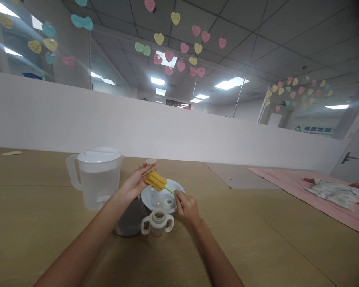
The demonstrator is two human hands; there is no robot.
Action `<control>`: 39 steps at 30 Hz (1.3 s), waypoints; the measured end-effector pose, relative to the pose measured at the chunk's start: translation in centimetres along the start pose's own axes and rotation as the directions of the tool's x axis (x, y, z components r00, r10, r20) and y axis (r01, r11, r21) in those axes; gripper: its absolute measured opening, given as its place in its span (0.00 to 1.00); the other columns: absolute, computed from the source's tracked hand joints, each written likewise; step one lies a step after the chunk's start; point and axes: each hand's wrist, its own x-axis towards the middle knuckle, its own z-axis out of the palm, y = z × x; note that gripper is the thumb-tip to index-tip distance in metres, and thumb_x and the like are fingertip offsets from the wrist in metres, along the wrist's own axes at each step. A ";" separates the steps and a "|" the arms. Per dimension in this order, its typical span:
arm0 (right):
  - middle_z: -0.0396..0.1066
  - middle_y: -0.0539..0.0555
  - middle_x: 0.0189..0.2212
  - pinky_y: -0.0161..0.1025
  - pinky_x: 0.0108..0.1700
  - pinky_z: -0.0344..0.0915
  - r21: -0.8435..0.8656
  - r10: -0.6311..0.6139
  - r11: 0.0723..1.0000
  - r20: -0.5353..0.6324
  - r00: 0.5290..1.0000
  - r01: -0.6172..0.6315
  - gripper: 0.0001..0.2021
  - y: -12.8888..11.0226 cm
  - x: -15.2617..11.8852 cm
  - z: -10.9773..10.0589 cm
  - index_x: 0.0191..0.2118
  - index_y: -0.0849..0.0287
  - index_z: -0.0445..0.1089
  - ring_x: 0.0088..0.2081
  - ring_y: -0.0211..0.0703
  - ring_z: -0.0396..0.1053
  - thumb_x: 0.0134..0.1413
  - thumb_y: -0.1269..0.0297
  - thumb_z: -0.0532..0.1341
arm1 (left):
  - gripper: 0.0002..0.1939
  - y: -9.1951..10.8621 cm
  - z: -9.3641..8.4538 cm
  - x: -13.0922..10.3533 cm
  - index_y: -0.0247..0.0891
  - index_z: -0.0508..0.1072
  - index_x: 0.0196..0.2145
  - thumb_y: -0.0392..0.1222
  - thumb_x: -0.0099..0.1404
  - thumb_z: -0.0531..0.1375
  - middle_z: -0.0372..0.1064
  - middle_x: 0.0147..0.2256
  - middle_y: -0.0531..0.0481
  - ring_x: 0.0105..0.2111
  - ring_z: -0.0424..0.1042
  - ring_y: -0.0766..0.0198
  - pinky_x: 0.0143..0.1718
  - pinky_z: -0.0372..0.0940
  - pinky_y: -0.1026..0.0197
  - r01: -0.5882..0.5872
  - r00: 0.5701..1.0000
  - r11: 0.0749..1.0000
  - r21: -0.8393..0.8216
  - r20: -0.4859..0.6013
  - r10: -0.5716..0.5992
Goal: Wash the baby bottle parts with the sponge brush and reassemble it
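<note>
My left hand [137, 179] is closed on a small clear cap [151, 161] above the bowl's left side. In my right hand [187, 205] is the thin green handle of a yellow sponge brush [157, 180], whose head lies against my left fingers. Below them a white bowl [179, 186] holds a white ring [168, 203] and a clear, dome-like piece [157, 200]. Nearer to me stands an uncapped two-handled baby bottle [157, 229], upright. A dark round pan or lid [131, 219] lies left of it, partly behind my left forearm.
A large lidded translucent pitcher [100, 179] stands on the table [257, 247] left of my left hand. Pink cloth [290, 187] with patterned fabric [341, 193] lies at far right. Behind the table runs a white wall [167, 135] with glass above.
</note>
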 end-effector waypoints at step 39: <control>0.58 0.47 0.12 0.33 0.24 0.46 -0.179 -0.087 0.981 -0.094 0.992 0.069 0.11 1.3 -0.4 -0.3 0.18 0.60 0.61 0.16 0.31 0.52 0.49 0.68 0.52 | 0.06 0.1 -0.2 0.4 0.35 0.67 0.30 0.27 0.56 0.57 0.72 0.29 0.52 0.30 0.71 0.71 0.41 0.64 0.65 -0.074 0.995 0.997 -0.016 0.062 0.074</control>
